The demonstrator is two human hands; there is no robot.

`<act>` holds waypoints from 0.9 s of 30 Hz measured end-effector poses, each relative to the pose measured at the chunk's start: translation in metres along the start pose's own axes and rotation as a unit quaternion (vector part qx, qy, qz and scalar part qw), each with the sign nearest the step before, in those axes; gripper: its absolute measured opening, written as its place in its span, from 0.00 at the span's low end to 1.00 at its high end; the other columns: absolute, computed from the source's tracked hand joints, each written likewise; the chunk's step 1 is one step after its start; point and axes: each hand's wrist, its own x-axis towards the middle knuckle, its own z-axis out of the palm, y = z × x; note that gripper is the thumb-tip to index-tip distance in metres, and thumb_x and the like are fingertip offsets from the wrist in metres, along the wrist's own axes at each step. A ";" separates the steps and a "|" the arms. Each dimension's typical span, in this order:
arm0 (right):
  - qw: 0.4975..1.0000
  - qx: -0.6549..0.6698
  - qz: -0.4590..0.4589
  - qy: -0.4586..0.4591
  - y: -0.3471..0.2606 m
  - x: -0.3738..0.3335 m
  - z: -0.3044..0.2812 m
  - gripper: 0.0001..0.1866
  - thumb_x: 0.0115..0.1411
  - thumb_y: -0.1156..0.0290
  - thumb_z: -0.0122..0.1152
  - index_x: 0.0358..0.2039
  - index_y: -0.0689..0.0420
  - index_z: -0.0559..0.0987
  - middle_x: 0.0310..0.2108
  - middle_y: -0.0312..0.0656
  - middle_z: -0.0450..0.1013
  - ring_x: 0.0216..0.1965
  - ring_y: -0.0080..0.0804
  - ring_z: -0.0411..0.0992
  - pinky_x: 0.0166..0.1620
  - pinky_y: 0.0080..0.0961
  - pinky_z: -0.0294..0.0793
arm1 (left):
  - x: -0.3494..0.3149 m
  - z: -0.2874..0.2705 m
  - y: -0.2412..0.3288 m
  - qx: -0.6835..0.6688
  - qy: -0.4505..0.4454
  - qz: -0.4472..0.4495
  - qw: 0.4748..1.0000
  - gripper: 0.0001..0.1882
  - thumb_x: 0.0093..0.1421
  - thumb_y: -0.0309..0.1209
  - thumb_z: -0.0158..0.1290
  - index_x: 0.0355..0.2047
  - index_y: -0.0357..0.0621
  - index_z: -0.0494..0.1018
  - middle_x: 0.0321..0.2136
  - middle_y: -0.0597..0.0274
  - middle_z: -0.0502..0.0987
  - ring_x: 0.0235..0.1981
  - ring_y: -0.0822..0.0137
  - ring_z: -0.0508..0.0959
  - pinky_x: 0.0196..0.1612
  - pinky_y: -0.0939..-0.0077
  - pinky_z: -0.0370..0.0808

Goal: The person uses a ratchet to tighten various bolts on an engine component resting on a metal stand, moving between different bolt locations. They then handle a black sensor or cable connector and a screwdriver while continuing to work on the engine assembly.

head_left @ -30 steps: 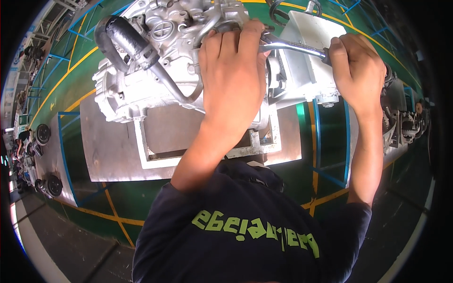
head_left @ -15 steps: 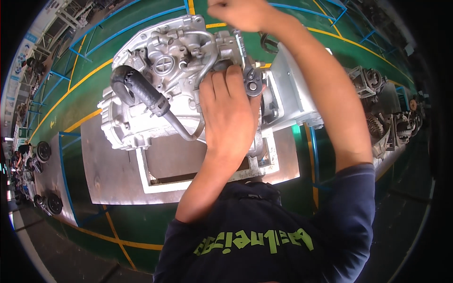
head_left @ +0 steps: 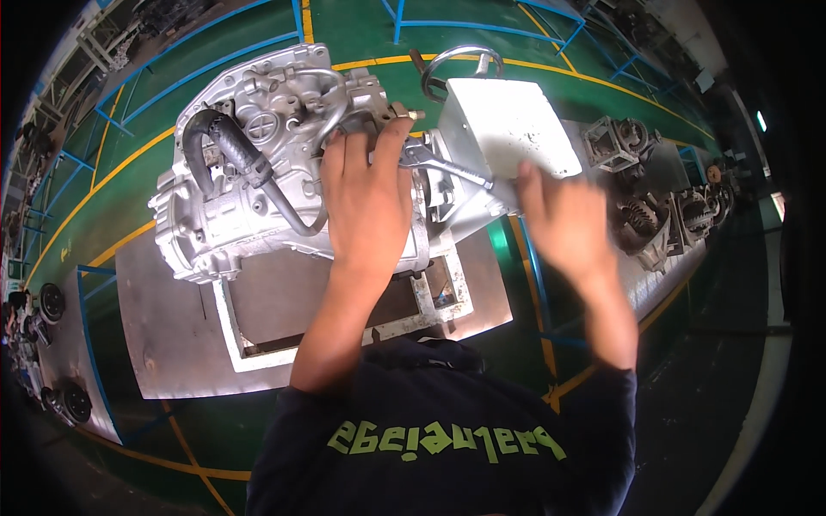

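Lying at the far left, two black discs (head_left: 52, 302) rested on a grey table (head_left: 90, 344) edged by blue rails (head_left: 93, 365). Right of that, a metal plate (head_left: 163, 318) bore a white frame (head_left: 225, 327), and a brownish surface showed through the frame's opening. Above the frame, left of the white box, sat the gearbox (head_left: 245, 228), a silver casing crowded with ports, bolts and a round cover with a raised cross; whatever the casing held was hidden. A black hose (head_left: 231, 142) curved over its left part and met a thin pipe (head_left: 288, 206), which bent toward the left hand.

The left hand (head_left: 366, 202) lay back upward over the gearbox's right end, its fingers nearly side by side with the forefinger a little apart; whether they gripped anything underneath could not be told. Just beside the forefinger was the head of a wrench (head_left: 460, 170), its shaft slanting down to the right. Beyond it stood a handwheel (head_left: 465, 49) and the white box (head_left: 508, 125), its inside out of sight. The right hand (head_left: 564, 219), blurred, had its fingers clamped around the wrench's handle. At the far right, a second table (head_left: 654, 288) carried open housings (head_left: 638, 219) with toothed gears showing in them.
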 end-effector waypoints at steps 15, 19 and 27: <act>0.998 0.063 0.025 0.011 0.033 0.157 0.074 0.19 0.67 0.57 0.45 0.42 0.55 0.81 0.39 0.57 0.80 0.44 0.58 0.77 0.48 0.47 0.75 | 0.005 0.002 -0.002 0.066 -0.032 0.001 0.997 0.27 0.53 0.25 0.61 0.55 0.41 0.72 0.44 0.52 0.72 0.49 0.49 0.71 0.64 0.49 0.67; 0.971 0.158 -0.154 -0.095 -0.012 0.248 0.106 0.22 0.66 0.54 0.47 0.37 0.59 0.82 0.38 0.56 0.79 0.43 0.57 0.76 0.49 0.45 0.73 | 0.007 0.008 -0.004 0.064 -0.020 -0.024 0.998 0.29 0.51 0.30 0.64 0.54 0.36 0.71 0.41 0.54 0.72 0.49 0.53 0.72 0.64 0.50 0.68; 0.936 0.171 -0.267 -0.155 -0.142 0.264 0.080 0.22 0.62 0.53 0.51 0.36 0.59 0.85 0.39 0.61 0.79 0.45 0.60 0.77 0.51 0.49 0.75 | 0.003 0.005 -0.005 -0.006 -0.020 -0.061 0.998 0.28 0.58 0.25 0.61 0.58 0.66 0.77 0.47 0.54 0.72 0.54 0.48 0.70 0.61 0.50 0.66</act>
